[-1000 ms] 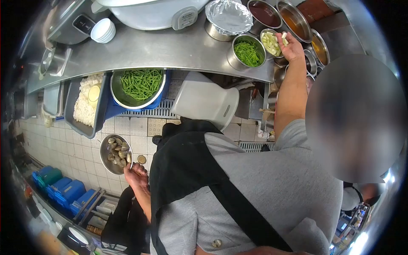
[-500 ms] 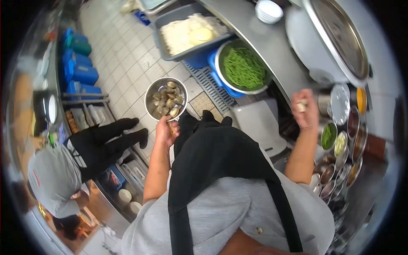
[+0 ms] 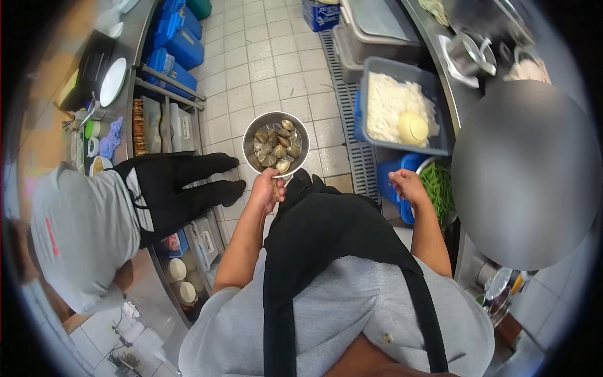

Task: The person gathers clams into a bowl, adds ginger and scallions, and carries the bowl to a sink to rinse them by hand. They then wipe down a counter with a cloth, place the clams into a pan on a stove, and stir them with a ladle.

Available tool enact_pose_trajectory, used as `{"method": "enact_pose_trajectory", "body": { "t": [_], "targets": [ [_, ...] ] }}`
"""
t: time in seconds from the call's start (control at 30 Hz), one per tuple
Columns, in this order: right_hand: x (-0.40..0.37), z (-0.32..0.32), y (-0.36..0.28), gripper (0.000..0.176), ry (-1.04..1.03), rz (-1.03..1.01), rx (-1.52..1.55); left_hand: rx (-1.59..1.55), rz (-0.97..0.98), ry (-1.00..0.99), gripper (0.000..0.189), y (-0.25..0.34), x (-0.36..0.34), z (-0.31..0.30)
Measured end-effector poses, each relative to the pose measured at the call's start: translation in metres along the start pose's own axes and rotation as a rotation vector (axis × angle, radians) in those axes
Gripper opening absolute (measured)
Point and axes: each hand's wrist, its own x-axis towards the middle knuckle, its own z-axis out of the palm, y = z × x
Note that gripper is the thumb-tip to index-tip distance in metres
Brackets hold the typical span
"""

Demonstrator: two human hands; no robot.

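Observation:
My left hand [image 3: 269, 190] grips the near side of a round steel bowl [image 3: 249, 164], its thumb at the rim. Inside the bowl lie several brown-shelled clams [image 3: 274, 146]. My right hand [image 3: 409, 186] is raised in front of me on the right, its fingers curled in. I cannot tell what the right fingers hold. From this view that hand overlaps a blue crate [image 3: 384, 179] and sits beside a metal bowl of green beans or similar cut stalks [image 3: 435, 182].
A grey tub [image 3: 370, 66] with white contents and a yellow bowl [image 3: 413, 129] stands to the right, along a steel counter [image 3: 433, 44]. A floor grate [image 3: 352, 119] runs below it. At left, another person [image 3: 88, 232] bends over a counter. A grey blur covers the far right.
My view has swung toward the right-hand tub and the floor ahead. My right hand has moved from beside the small containers, where it held something pale, toward the middle. The left still holds the bowl.

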Motion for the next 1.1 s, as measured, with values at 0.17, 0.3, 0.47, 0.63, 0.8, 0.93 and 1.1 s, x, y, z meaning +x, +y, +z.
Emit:
{"method": "enact_pose_trajectory", "body": {
  "t": [0.17, 0.3, 0.47, 0.63, 0.8, 0.93, 1.1],
  "targets": [
    [0.028, 0.003, -0.069, 0.023, 0.075, 0.045, 0.053, -0.060, 0.050, 0.025, 0.018, 0.086, 0.040, -0.019],
    [0.077, -0.011, -0.102, 0.023, 0.119, 0.025, 0.006, -0.243, 0.066, 0.042, 0.021, 0.135, 0.096, -0.033],
    [0.174, -0.021, -0.194, 0.021, 0.101, -0.030, 0.027, -0.399, 0.061, 0.084, 0.024, 0.199, 0.153, -0.047],
    [0.281, 0.010, -0.363, 0.022, -0.020, -0.268, -0.177, -0.560, 0.097, 0.184, 0.024, 0.273, 0.187, -0.055],
    [0.391, 0.079, -0.532, 0.028, -0.096, -0.586, -0.413, -0.667, 0.169, 0.244, 0.024, 0.331, 0.217, -0.067],
    [0.481, 0.124, -0.600, 0.030, -0.151, -0.527, -0.430, -0.737, 0.125, 0.255, 0.024, 0.390, 0.262, -0.094],
    [0.576, 0.111, -0.564, 0.027, -0.191, -0.445, -1.379, -0.670, 0.128, 0.273, 0.022, 0.507, 0.317, -0.124]
  ]
}}
